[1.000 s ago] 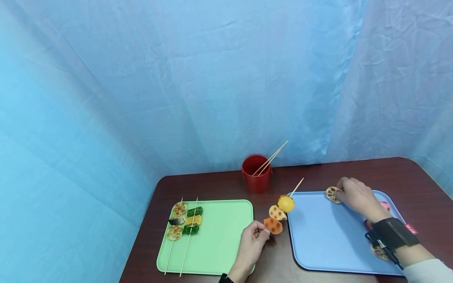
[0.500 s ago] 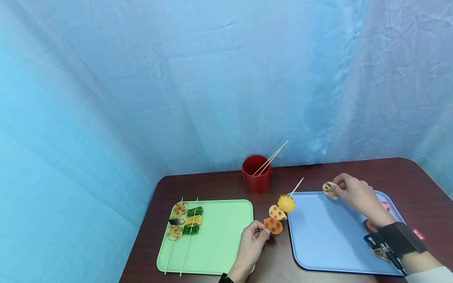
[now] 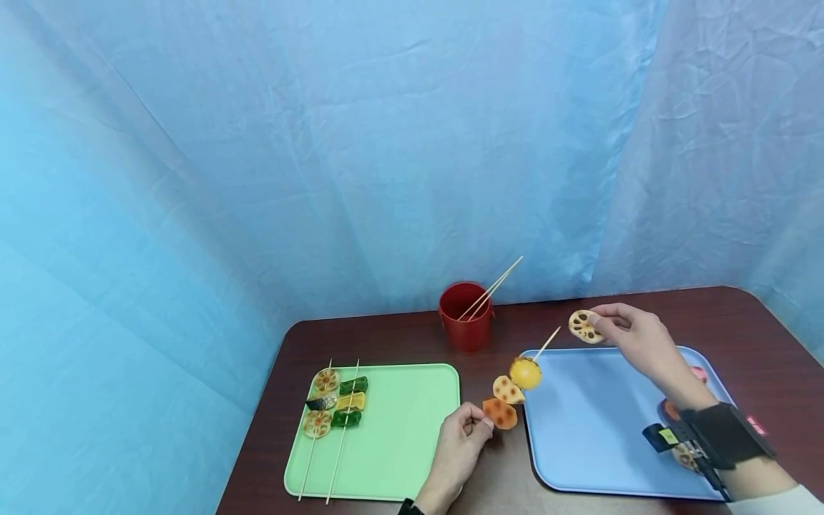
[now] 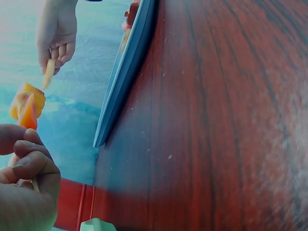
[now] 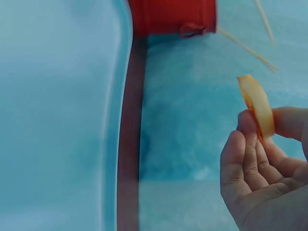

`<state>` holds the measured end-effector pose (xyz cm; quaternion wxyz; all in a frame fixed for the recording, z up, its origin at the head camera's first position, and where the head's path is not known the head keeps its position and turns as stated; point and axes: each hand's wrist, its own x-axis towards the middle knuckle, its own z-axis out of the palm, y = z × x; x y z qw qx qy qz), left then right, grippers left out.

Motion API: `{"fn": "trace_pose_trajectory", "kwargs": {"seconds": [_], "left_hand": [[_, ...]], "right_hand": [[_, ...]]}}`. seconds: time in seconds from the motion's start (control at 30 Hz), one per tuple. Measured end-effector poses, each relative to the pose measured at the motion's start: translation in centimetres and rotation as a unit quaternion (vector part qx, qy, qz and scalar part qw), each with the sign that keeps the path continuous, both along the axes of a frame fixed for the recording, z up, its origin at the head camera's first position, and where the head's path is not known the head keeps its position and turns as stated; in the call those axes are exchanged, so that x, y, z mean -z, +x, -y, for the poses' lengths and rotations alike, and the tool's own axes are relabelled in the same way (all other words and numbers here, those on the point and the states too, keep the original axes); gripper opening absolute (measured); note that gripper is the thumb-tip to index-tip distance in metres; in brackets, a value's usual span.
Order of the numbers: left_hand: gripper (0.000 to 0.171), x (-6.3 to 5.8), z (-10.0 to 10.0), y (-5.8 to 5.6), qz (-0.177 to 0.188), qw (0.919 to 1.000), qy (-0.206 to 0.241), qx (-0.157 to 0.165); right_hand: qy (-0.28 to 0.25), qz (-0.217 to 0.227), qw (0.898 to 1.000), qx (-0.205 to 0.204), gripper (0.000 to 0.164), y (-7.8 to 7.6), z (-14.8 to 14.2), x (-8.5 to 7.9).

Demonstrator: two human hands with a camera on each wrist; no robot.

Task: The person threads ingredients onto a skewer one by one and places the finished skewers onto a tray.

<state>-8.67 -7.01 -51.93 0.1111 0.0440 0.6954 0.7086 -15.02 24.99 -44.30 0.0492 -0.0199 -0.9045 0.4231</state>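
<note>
My left hand [image 3: 458, 447] pinches a skewer between the two trays. Threaded on it are an orange spotted slice [image 3: 500, 413], a pale spotted slice [image 3: 508, 390] and a yellow corn piece [image 3: 526, 373], with the bare pointed tip sticking out beyond the corn. To the right, my right hand [image 3: 634, 337] holds a lotus root slice [image 3: 584, 327] by its edge between thumb and fingers, raised over the far rim of the blue tray. The slice shows edge-on in the right wrist view, apart from the skewer tip. Fingers hide the skewer's lower end in the head view.
On the green tray [image 3: 412, 429] lie two loaded skewers, one with lotus slices [image 3: 317, 423], one with green pieces [image 3: 346, 418]. A red bucket [image 3: 468, 332] holding thin sticks stands at the back. The blue tray [image 3: 579, 443] bears a few food pieces [image 3: 684, 456] under the right forearm.
My right hand has lifted the lotus root slice off the blue tray's far edge and carried it left toward the skewer tip. The left hand and its skewer have shifted slightly right.
</note>
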Motion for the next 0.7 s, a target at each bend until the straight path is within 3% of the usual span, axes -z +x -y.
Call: {"fn": "trace_pose_trajectory", "kwargs": {"seconds": [0.23,0.7], "left_hand": [[0.008,0.1,0.0,-0.1,-0.004,0.9998,-0.013,0.011],[0.007,-0.2,0.1,-0.1,0.000,0.9997,-0.016,0.018]], "right_hand": [[-0.087,0.026,0.996,0.014,0.063,-0.2,0.9,-0.3],[-0.114,0.038,0.993,0.000,0.062,0.0,2.1,-1.3]]}}
